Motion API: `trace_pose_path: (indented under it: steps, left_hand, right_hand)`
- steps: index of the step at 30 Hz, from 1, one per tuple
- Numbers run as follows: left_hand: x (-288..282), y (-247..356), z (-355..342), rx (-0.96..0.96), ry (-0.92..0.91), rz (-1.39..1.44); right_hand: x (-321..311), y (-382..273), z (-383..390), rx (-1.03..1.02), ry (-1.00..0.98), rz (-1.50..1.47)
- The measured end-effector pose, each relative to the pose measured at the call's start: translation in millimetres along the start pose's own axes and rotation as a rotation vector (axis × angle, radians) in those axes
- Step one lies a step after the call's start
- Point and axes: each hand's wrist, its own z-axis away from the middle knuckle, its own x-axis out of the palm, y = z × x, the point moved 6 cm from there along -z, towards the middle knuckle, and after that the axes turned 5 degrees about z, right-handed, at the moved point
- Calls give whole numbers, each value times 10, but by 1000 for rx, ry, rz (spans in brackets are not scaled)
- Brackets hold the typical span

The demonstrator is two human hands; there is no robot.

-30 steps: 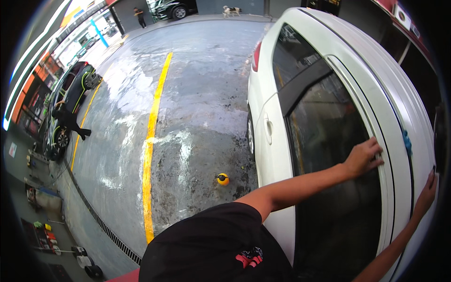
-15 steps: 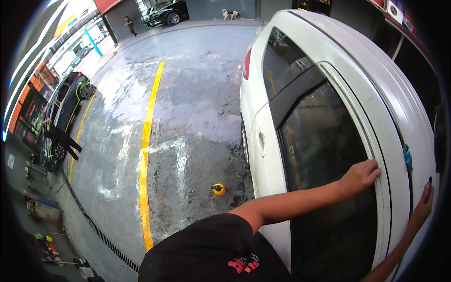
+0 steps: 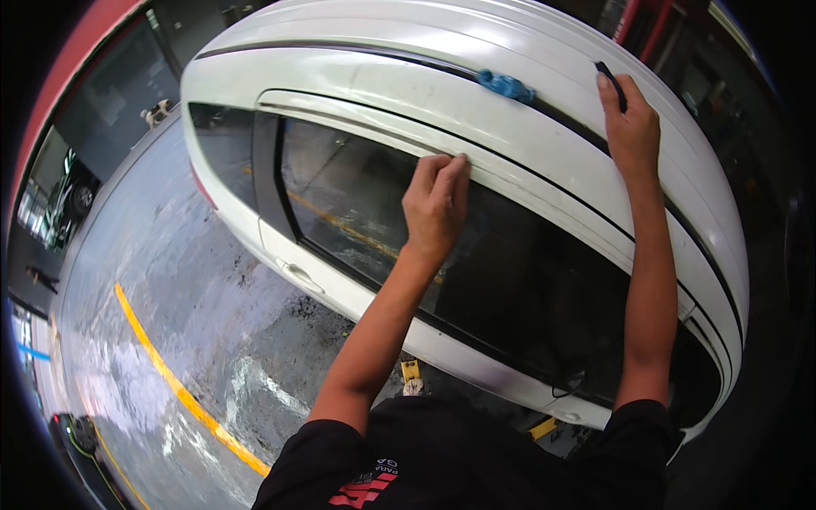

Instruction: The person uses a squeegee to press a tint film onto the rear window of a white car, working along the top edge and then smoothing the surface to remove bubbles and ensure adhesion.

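A white car (image 3: 365, 81) fills the middle, its side toward me and its roof beyond. My left hand (image 3: 438, 200) is closed, fingertips together against the frame above the dark side window (image 3: 518, 263). Whether something small is pinched there, I cannot make out. Farther right, my right hand (image 3: 631, 123) is over the roof, closed round a slim black piece (image 3: 610, 81) whose end sticks up past the fingers; its exact kind is unclear. A crumpled blue lump (image 3: 506, 86), perhaps a cloth or glove, lies on the black roof channel between my hands.
Below the car's side are yellow objects (image 3: 410, 371), partly hidden by my body. A yellow line (image 3: 170, 374) crosses the wet grey floor. Farther off are a dog (image 3: 157, 112), a person (image 3: 41, 279), a dark car (image 3: 68, 200) in a doorway and another dark car (image 3: 81, 433).
My view has turned toward the car, which now lies across the picture. Both arms now reach forward over it. The left hand stays at the window frame; the right still holds the black piece.
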Motion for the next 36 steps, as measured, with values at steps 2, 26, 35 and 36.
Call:
trace_pose_path:
  steps: [2,26,35,36]
  left_hand:
    - [81,-59,-13,58,-38,-56]
    - [-101,-54,19,24,-87,-214]
    - [-626,-490,-28,-186,-51,-62]
    - [-692,-467,48,-194,-77,-52]
  right_hand:
    - [38,17,3,-37,1,56]
    - [65,56,-26,-70,62,172]
    - [85,53,-67,33,85,198]
    - [79,69,-50,28,116,198]
